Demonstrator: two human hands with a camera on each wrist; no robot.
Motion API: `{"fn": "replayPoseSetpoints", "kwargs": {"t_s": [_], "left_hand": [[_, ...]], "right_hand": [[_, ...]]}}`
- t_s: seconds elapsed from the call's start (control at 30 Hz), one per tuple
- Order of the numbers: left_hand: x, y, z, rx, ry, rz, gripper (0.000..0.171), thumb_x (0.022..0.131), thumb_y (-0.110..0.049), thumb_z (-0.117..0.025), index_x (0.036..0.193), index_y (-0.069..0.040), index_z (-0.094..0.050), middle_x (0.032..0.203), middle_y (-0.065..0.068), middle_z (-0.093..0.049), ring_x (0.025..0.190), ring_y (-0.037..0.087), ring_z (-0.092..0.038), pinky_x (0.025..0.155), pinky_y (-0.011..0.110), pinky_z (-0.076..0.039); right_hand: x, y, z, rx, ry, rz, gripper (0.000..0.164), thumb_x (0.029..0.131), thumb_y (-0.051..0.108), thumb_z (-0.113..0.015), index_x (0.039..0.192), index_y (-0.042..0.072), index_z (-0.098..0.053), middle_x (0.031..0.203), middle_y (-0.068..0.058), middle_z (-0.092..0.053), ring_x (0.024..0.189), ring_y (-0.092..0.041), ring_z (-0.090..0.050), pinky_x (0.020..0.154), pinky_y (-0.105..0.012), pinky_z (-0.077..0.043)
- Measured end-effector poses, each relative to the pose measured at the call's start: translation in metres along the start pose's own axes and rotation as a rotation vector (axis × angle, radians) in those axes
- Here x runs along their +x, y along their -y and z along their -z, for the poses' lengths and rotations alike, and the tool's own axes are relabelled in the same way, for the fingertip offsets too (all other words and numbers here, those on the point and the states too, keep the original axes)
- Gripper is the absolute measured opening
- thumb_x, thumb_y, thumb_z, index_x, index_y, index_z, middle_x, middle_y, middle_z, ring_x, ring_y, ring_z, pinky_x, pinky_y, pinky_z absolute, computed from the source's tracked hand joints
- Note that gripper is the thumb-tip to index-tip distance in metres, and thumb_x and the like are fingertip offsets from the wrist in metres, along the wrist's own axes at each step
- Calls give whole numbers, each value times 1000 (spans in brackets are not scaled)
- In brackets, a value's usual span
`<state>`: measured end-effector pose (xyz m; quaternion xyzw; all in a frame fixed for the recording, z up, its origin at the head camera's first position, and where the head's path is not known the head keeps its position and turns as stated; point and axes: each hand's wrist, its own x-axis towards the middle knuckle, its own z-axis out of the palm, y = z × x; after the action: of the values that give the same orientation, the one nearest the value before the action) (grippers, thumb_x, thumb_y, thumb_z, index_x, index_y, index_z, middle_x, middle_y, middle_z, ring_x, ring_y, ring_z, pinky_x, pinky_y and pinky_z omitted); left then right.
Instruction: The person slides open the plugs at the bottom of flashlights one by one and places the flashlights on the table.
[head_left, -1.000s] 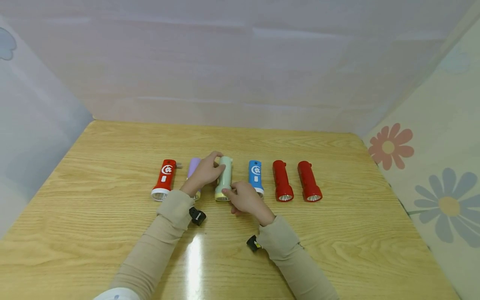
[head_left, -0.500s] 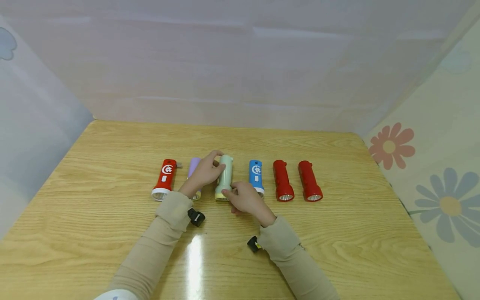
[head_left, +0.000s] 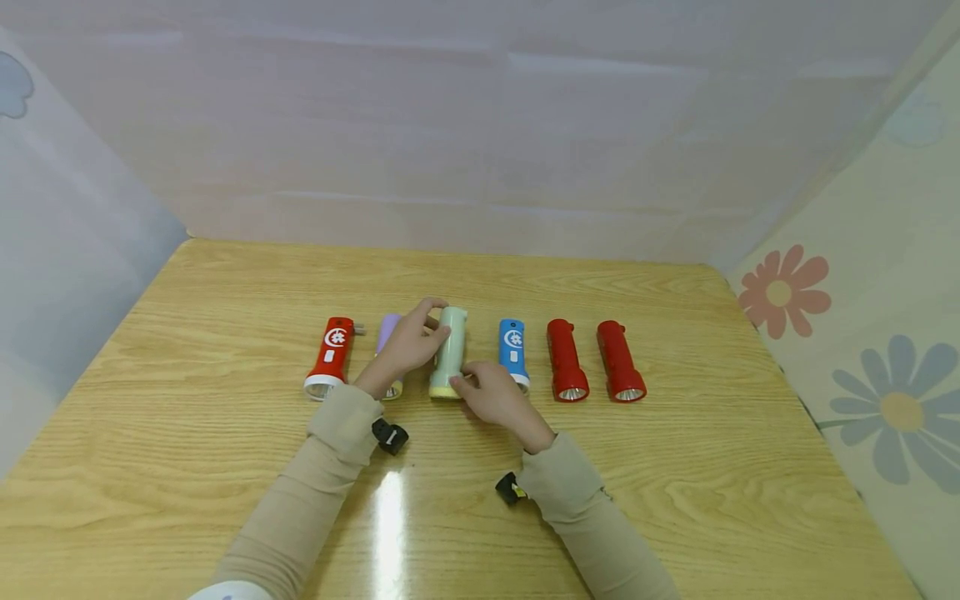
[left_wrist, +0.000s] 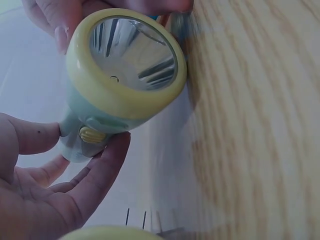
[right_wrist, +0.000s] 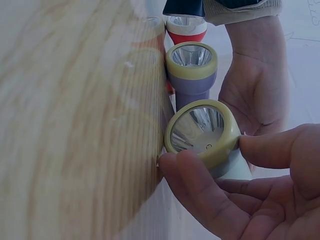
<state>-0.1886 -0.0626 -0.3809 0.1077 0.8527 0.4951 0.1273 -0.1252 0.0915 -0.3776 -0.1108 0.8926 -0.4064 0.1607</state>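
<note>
Between the two hands, the green flashlight slopes, tail end up and lens end down. Change over the last second: small. In the head view, the tail edges up and the reflector, seen at first, drops from sight, leaving the yellow rim; the tilt seems to be steepening. The neighbours lie where they lay.

Grip, left: the left hand holds the barrel, thumb on one side and fingers on the other, closed to the barrel's width, near the yellow switch.

Grip, right: the right hand holds the lens end narrowly, thumb on the rim's upper side, fingertips tucked at its lower side next to the table. Contact between rim and wood: cannot tell.

Left of the grip: the purple flashlight, just beside and partly covered by the left wrist; farther out, the red-and-white flashlight. Right of the grip: the blue flashlight, partly behind the right hand, then two plain red flashlights.

Meaning for the work, as judged: both hands share the load, and the green piece is now being handled apart from its flat-lying row. Slow, controlled angle change; no slip evident.
</note>
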Motion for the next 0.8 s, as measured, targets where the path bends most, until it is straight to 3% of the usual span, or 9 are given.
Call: {"fn": "replayPoseSetpoints", "kwargs": {"t_s": [0.43, 0.8], "left_hand": [[-3, 2, 0, -48, -17, -65, 44, 94, -14, -50, 135, -8, -35, 113, 22, -54, 87, 32, -60, 64, 34, -51], [-7, -2, 1, -95, -26, -112, 42, 94, -11, -49, 134, -11, -36, 114, 21, -53, 87, 32, -60, 63, 43, -52]], "right_hand": [[0, -1, -1, -30, -27, 16, 29, 93, 13, -52, 113, -7, -57, 70, -8, -62, 53, -13, -55, 50, -24, -43], [0, 1, -1, -26, -69, -21, 30, 92, 14, -54, 113, -6, -57, 81, -9, -63, 58, -14, -58, 52, -25, -46]]}}
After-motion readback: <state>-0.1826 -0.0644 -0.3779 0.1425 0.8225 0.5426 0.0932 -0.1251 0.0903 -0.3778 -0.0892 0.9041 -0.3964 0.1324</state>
